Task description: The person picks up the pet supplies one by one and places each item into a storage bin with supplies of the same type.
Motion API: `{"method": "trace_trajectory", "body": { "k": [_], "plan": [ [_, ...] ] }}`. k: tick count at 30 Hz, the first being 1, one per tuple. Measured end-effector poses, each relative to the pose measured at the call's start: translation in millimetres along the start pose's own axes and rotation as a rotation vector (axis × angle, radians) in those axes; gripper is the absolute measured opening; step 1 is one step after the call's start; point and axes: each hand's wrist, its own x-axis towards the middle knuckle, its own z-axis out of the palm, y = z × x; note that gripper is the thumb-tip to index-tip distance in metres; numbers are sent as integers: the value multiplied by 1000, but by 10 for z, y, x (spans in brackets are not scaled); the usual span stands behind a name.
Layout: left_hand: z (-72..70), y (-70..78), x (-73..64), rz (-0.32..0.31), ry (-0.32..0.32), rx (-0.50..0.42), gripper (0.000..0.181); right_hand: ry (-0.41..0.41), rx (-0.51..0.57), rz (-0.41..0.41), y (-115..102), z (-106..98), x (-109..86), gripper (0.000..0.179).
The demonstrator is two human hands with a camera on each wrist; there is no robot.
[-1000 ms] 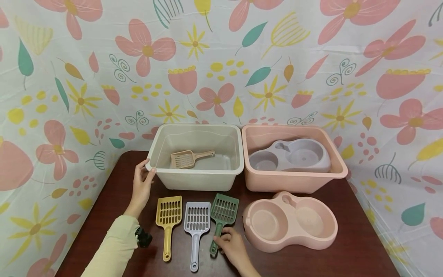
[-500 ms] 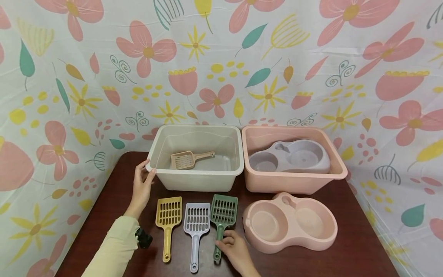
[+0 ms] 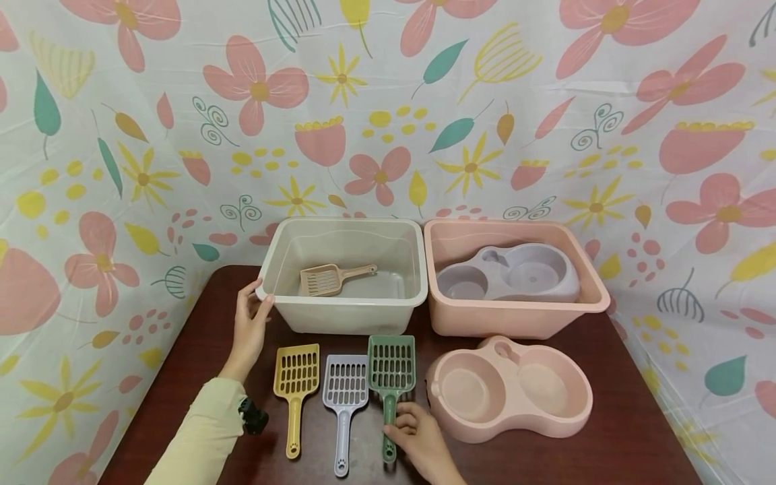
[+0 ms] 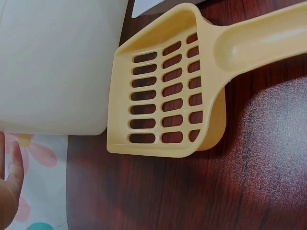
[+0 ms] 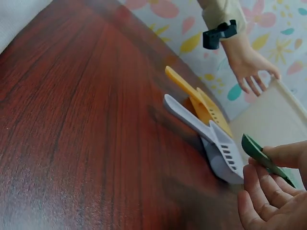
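At the left front corner of the pale grey litter box (image 3: 348, 315), my left hand (image 3: 249, 330) holds the rim, thumb in front and fingers at the side. My right hand (image 3: 420, 436) pinches the handle of a green slotted litter scoop (image 3: 391, 364) between thumb and fingers; in the right wrist view the green scoop (image 5: 259, 155) appears edge-on. To its left lie a lavender litter scoop (image 3: 345, 380) and a yellow litter scoop (image 3: 296, 369), handles toward me. The yellow scoop (image 4: 165, 96) fills much of the left wrist view. Inside the grey box rests a beige scoop (image 3: 322, 279).
Right of the grey box stands a pink litter box (image 3: 503, 320) with a grey double bowl (image 3: 497, 276) inside. A pink double bowl (image 3: 515, 404) sits in front of it on the dark red wooden table (image 3: 612, 431). A floral cloth (image 3: 388, 101) hangs behind.
The green scoop's handle has swung right with my right hand, so the scoop now points nearly straight away from me, in line with the other two. My left hand has stayed put.
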Motion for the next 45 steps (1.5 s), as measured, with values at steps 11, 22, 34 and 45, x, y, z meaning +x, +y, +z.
{"method": "trace_trajectory", "body": {
  "k": [11,22,34,45],
  "plan": [
    [0,-4,9,6,20,-5,49,2,-23,-20,-170,-70,-79,42],
    [26,52,-12,-13,61,-21,49,-24,-9,-83,-325,-84,-137,38],
    [35,-190,79,10,109,-40,46,-25,-42,-157,-524,-135,-150,38],
    [77,56,-37,18,95,-13,45,11,-63,-245,-667,-168,-85,34]
  ]
}}
